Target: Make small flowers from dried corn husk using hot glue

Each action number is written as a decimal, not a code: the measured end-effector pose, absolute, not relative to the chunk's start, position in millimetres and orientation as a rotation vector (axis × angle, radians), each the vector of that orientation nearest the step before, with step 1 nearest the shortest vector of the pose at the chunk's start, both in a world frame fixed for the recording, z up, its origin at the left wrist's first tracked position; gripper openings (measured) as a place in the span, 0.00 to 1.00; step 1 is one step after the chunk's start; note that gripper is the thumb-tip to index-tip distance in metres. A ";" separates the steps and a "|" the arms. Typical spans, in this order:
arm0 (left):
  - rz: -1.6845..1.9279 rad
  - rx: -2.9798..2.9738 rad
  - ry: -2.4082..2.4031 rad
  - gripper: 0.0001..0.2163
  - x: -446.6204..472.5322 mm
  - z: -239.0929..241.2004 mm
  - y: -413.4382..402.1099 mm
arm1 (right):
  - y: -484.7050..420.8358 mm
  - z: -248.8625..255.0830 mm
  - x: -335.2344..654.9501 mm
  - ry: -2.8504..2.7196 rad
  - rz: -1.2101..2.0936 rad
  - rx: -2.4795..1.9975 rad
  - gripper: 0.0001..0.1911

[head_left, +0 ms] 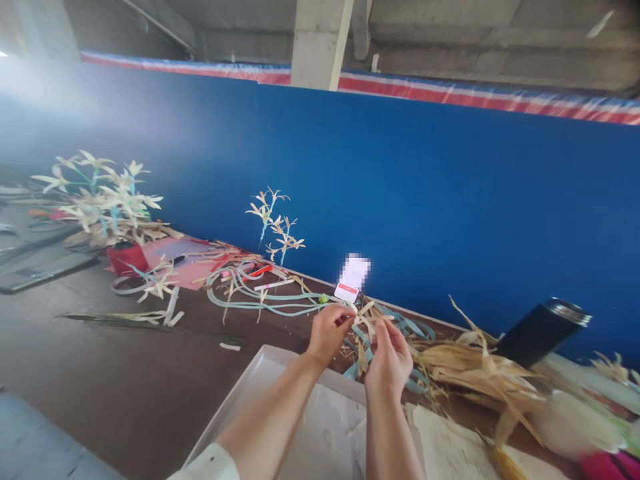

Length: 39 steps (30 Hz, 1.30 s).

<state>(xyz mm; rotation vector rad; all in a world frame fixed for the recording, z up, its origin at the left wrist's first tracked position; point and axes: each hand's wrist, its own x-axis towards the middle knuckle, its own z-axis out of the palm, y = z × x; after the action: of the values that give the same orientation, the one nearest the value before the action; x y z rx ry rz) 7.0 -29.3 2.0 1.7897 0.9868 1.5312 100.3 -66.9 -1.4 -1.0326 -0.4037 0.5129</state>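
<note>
Near the table's back edge, my left hand (329, 331) pinches one side of a pale corn husk flower (367, 323). On its other side, my right hand (391, 359) has its thumb and fingers closed on the husk strips. The flower's pale strips stick out between the two hands. Light-blue tape (416, 325) lies in loops behind and below my right hand. A lit phone (347, 292) stands just beyond my hands, its upper screen pixelated. To the right of my right hand is a pile of dry corn husks (473, 373).
A white tray (264, 357) lies under my forearms. A dark thermos (543, 333) leans at the right. Finished husk flowers (110, 193) and a red container (126, 259) stand at the left. Pale-blue cord (280, 310) loops over the table. A blue partition (450, 200) rises behind.
</note>
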 end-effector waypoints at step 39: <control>1.564 1.862 0.786 0.07 6.3 -11.2 -23.9 | -81.4 8.0 110.2 -0.373 0.699 -1.004 0.19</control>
<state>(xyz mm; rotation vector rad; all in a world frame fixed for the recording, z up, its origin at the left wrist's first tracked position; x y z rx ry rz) 6.3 -23.9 -11.2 1.8620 0.7858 1.5638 110.2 -81.4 8.0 -1.0041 -0.3728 0.6985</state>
